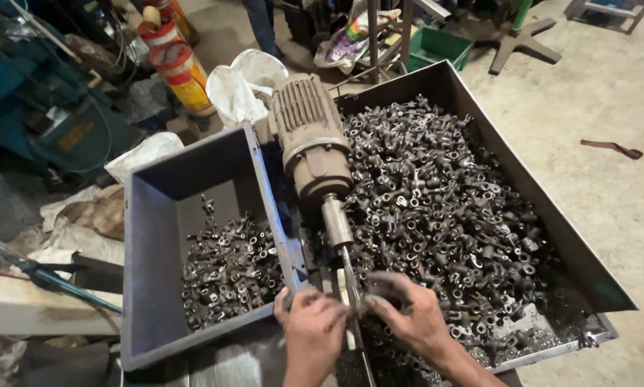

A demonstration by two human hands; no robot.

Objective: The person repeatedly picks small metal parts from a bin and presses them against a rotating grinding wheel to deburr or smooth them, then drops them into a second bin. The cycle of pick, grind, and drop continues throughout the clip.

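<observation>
My left hand [313, 331] and my right hand [406, 313] meet at the near end of a thin spinning-tool shaft [351, 281] that sticks out of a grey electric motor [309, 136]. The right hand's fingers curl around a small dark metal part [383, 284] pressed against the shaft. The left hand's fingers are bent beside the shaft at the box edge; whether they pinch anything is hidden. To the right lies a big metal tray [522, 179] heaped with several small forged metal parts [436, 208]. To the left stands a blue-grey bin [157, 215] with a smaller pile of like parts [229, 269].
A person's legs [261, 25] stand at the far side. Red and yellow cylinders [178, 68], white sacks [243, 82], a green crate [436, 44] and a blue machine [42, 107] crowd the back. A red strap [612, 147] lies on the concrete floor at right.
</observation>
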